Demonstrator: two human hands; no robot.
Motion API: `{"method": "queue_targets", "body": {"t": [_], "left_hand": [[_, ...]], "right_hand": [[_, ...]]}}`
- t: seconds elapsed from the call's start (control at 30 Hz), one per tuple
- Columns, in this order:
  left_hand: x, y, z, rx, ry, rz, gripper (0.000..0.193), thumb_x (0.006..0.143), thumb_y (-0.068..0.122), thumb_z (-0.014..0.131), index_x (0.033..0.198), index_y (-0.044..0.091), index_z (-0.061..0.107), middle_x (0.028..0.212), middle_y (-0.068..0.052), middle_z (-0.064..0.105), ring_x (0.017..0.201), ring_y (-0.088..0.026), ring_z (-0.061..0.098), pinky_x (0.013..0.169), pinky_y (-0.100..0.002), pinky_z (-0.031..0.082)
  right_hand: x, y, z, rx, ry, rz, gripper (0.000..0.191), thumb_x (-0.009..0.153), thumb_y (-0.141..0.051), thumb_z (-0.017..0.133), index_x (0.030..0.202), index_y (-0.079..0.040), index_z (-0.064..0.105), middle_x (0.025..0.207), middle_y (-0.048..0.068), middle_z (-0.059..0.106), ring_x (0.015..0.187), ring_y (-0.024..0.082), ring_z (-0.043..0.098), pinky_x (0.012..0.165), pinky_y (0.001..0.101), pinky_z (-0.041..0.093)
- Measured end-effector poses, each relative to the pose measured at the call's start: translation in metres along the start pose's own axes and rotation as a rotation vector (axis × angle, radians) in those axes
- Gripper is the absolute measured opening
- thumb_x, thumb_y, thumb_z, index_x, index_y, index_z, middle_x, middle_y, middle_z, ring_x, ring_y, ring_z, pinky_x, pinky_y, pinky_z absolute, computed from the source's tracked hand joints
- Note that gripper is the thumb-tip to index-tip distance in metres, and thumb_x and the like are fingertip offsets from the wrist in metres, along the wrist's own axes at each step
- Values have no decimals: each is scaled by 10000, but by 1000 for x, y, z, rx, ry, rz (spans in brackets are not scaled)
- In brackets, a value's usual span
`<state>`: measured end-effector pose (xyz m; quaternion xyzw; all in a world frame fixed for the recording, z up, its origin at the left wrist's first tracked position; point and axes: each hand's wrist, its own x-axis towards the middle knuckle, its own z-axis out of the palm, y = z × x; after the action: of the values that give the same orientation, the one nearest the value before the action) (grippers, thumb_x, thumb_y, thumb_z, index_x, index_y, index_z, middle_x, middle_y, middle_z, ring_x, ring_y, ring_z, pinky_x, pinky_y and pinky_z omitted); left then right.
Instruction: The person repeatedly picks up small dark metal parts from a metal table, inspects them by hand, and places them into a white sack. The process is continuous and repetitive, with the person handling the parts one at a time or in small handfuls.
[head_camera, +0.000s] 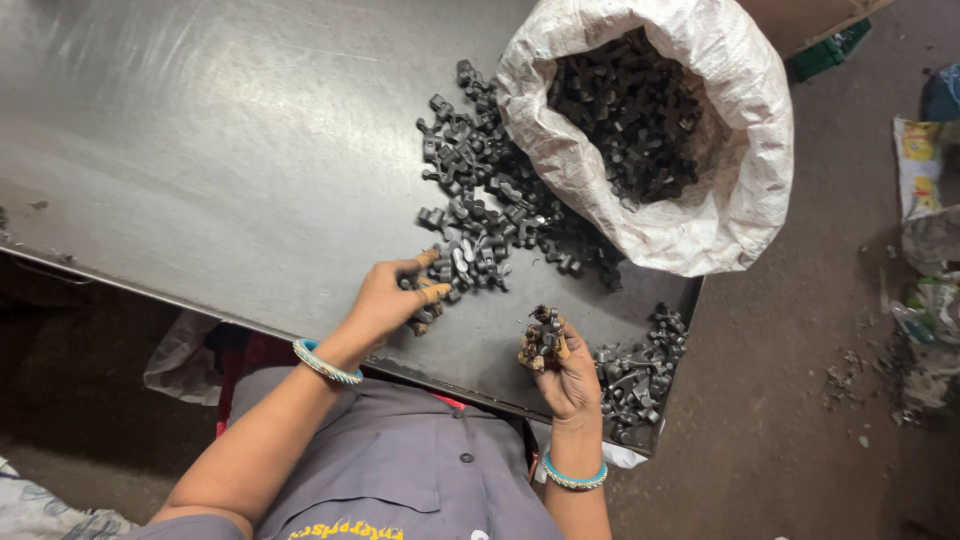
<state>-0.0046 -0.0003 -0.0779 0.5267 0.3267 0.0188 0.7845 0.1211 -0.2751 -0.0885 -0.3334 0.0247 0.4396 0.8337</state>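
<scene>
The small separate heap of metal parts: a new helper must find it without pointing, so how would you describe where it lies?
Start at the big white woven sack lying open on the steel table. From its lower edge go to the table's near right corner, beside the right hand. There lies the small heap of dark parts, set apart from the larger spill at the sack's mouth, by the left hand.

A bare, scuffed steel table (230, 140) carries everything. On it, at the far right, sits an open white woven sack (740, 190) filled with dark metal parts. A loose spill of the same parts (490, 200) spreads beside the sack's mouth, and a smaller heap (640, 370) lies at the near right corner.
</scene>
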Motion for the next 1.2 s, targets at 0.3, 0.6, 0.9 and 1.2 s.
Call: {"method": "queue_targets", "body": {"t": [0.3, 0.6, 0.9, 1.2], "left_hand": [[-8, -21, 23, -159, -3, 50, 432, 862, 79, 762, 1279, 7, 678, 814, -43, 710, 639, -103, 654, 453, -271, 531], [-10, -25, 24, -629, -301, -161, 486, 971, 427, 587, 1171, -1, 701, 962, -124, 758, 763, -213, 748, 510, -345, 590], [-2, -16, 3, -758, -328, -168, 510, 947, 455, 612, 1213, 29, 703, 1061, -147, 767, 889, -244, 742, 634, -398, 607], [-2, -14, -7, -738, -218, -207, 451, 910, 447, 674, 1101, 46, 749, 1016, -148, 769, 831, -246, 729, 611, -414, 587]], "right_hand": [[-6, -6, 5, -141, 82, -34, 311, 979, -88, 692, 1255, 49, 650, 1099, 189, 719, 932, 268, 713, 786, 367, 605], [21, 12, 80, -842, 12, -233, 285, 989, -19, 676, 1266, 45, 689, 1183, 148, 739, 994, 215, 687, 788, 286, 542], [49, 22, 113, -1964, 53, -677, 582, 690, 60, 731, 1253, -83, 703, 1230, 131, 651, 1101, 355, 526, 1011, 430, 441], [30, 21, 53, -1508, 304, -552, 330, 763, 13, 840, 1035, -41, 661, 1029, 48, 744, 987, 204, 666, 903, 327, 546]]}}
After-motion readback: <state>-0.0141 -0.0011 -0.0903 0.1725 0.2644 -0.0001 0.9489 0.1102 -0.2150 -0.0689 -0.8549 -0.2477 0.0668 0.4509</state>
